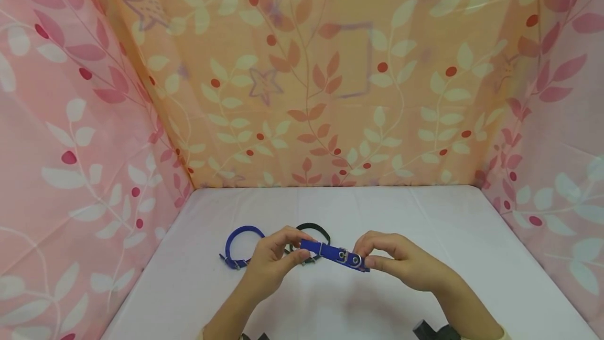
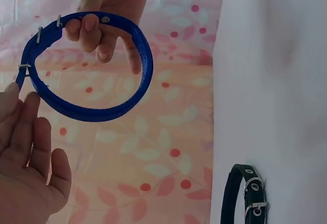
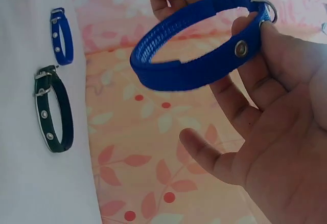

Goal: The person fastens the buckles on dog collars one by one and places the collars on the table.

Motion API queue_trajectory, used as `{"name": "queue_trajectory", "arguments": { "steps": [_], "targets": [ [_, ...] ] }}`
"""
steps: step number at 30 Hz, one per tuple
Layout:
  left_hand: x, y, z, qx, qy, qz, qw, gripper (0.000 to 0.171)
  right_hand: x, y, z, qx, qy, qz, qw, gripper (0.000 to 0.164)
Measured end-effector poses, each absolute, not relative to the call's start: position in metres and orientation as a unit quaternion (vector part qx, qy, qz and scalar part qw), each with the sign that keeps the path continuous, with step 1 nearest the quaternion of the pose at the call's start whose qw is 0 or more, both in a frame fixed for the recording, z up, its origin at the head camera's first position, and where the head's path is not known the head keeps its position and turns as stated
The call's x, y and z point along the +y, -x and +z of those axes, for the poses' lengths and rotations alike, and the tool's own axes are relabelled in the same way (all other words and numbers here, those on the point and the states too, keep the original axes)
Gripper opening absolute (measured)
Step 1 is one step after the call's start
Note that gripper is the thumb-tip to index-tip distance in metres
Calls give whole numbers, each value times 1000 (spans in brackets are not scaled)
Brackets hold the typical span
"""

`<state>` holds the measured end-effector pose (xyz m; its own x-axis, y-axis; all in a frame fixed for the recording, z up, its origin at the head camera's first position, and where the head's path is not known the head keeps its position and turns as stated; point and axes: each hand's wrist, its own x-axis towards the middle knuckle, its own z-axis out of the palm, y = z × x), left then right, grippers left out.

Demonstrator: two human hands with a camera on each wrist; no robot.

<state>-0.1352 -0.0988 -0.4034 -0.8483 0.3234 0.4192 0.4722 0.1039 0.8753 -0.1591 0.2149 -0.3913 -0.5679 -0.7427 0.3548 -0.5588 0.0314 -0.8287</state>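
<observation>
Between both hands, raised over the table, is a blue collar [image 1: 332, 252] closed into a loop, with a metal buckle, a ring and eyelets. My left hand [image 1: 273, 261] pinches one end between thumb and fingers; in the left wrist view, this hand [image 2: 33, 168] is at the strap tip beside a metal loop. The other end is gripped by my right hand [image 1: 408, 262], thumb and index finger pinching the band near the ring in the right wrist view, the other fingers [image 3: 209, 155] spread below. The loop's round opening faces the left wrist camera.
A second blue collar [image 1: 227, 245] lies on the white table [image 1: 377, 308], left of my left hand. A dark collar [image 1: 325, 231] lies behind the held one, partly hidden. Floral cloth walls [image 1: 302, 93] enclose the table at the back and both sides.
</observation>
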Motion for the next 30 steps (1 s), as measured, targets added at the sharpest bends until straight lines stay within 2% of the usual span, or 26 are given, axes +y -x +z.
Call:
{"name": "queue_trajectory", "arguments": {
  "steps": [4,8,10,14,17,20,23,30],
  "targets": [
    [-98,136,-404,-749,266,-604,61,19,212,155,-388,767,451,-456,-3,22],
    [-98,138,-403,-751,280,-595,66,25,208,153,-385,792,468,-375,-110,28],
    [-98,139,-403,-762,273,-584,61,30,206,152,-384,792,476,-353,-145,32],
    [-99,141,-401,-787,233,-571,15,45,201,151,-383,774,498,-335,-202,33],
    [-101,143,-401,-791,222,-570,-28,52,199,152,-384,749,518,-325,-253,20],
    [-102,143,-401,-787,232,-568,-59,58,197,153,-383,730,530,-321,-288,12],
    [-101,143,-401,-774,248,-578,-73,64,195,154,-383,719,534,-321,-307,17],
    [-100,140,-398,-742,256,-617,-51,66,191,155,-386,719,498,-354,-332,20]
  ]
}}
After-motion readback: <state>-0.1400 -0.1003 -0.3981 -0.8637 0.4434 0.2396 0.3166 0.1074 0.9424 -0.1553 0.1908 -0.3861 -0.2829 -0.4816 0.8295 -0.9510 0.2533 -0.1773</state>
